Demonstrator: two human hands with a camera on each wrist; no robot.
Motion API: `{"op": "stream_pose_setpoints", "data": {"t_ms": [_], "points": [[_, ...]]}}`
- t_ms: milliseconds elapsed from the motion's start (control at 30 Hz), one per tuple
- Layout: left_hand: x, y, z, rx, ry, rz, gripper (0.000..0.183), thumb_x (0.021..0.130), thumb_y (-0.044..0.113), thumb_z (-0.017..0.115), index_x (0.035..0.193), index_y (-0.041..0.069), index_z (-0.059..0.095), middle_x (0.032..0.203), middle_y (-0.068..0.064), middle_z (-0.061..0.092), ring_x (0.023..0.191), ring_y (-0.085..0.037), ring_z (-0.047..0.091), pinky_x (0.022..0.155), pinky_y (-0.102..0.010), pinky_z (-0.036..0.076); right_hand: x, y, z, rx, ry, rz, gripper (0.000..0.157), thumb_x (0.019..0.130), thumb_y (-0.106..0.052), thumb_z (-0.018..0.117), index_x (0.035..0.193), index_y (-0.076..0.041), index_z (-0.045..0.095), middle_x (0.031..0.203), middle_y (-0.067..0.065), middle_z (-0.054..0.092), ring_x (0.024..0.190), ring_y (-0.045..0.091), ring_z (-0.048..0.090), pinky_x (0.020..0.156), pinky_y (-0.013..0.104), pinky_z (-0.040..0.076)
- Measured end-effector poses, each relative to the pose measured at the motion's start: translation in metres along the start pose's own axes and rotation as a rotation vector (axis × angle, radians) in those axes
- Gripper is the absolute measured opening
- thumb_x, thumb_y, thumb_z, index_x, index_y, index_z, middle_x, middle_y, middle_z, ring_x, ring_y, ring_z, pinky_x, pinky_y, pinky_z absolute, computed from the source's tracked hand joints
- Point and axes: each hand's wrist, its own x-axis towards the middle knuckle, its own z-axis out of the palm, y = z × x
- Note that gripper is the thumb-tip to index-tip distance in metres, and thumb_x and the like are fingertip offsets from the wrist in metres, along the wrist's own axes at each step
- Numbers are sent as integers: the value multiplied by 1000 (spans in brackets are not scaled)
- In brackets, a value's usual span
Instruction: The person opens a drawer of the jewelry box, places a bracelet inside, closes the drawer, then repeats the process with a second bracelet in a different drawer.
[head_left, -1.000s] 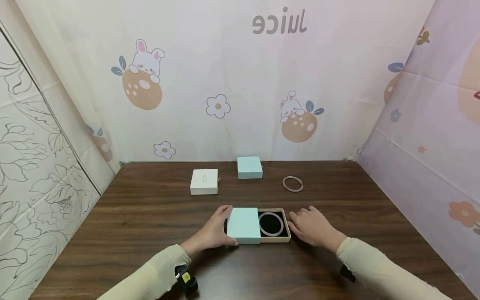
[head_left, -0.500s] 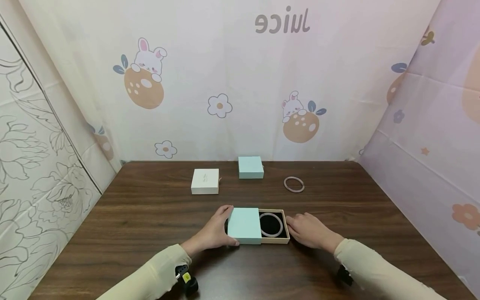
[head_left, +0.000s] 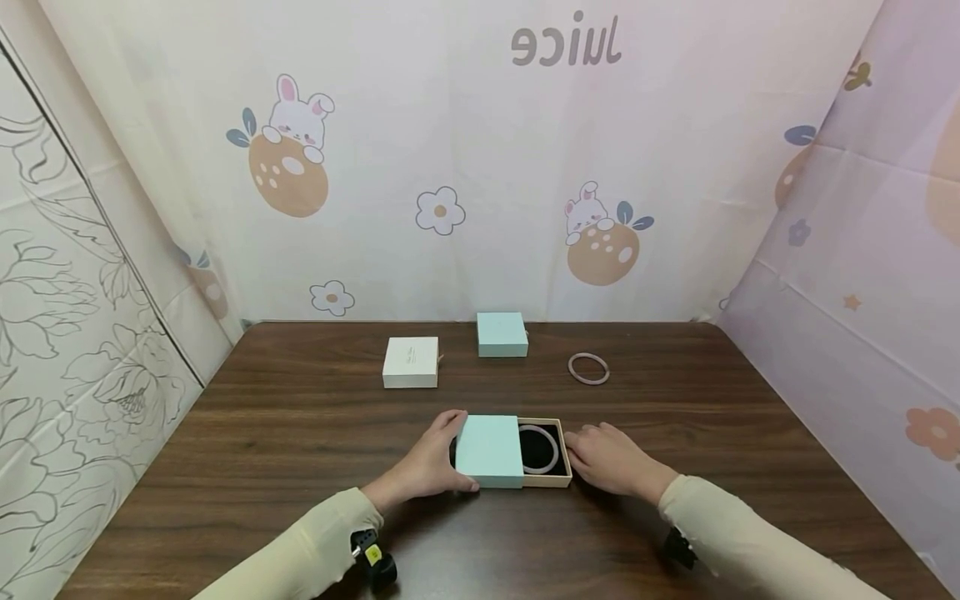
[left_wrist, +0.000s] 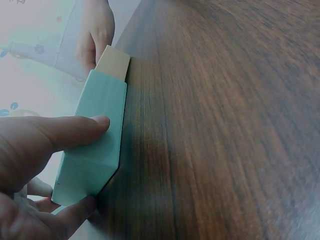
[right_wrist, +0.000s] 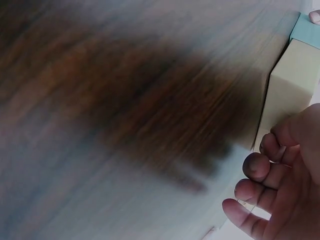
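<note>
A teal jewelry box (head_left: 489, 451) stands on the table with its cream drawer (head_left: 547, 481) partly out to the right. Inside the drawer, a pale bangle (head_left: 556, 454) lies on black lining, its left part hidden under the sleeve. My left hand (head_left: 427, 460) grips the sleeve from the left, thumb along the near side, as the left wrist view (left_wrist: 30, 150) also shows. At the drawer's right end, my right hand (head_left: 609, 458) presses with its thumb and fingertips. In the right wrist view its other fingers (right_wrist: 256, 167) are loosely bent and hold nothing.
Behind, on the brown wooden table (head_left: 300, 450), are a white box (head_left: 410, 363), a second teal box (head_left: 502, 335) and a pinkish bangle (head_left: 588, 368). A printed curtain (head_left: 480, 150) hangs at the table's back edge.
The right hand has moved left and the drawer has slid further into the teal sleeve, covering more of the bangle. The left hand has kept its grip in place.
</note>
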Motion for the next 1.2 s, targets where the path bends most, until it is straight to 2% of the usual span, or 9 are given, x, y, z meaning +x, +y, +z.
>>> {"op": "stream_pose_setpoints", "data": {"t_ms": [133,367,1200], "points": [[0,1,0,3,0,-2,102,67,21,88,143,-11,29,143,-24,32,126,-35,40,98,-47,39,0,-1,-1,-21,28,-16,16,88,-13,60,73,-13,56,62,-2,51,64,19,56,57,38,40],[-1,1,0,2,-3,0,102,67,21,88,143,-11,29,143,-24,32,126,-35,40,98,-47,39,1,-3,-2,-18,-5,1,16,90,-13,57,75,-13,57,63,-2,53,66,19,56,58,38,40],[0,0,0,-11,-12,-10,101,68,21,87,144,-11,28,144,-24,30,127,-35,40,97,-46,39,5,-5,-1,-18,-5,-3,19,89,-14,57,71,-13,55,61,-2,51,64,19,55,58,39,40]]}}
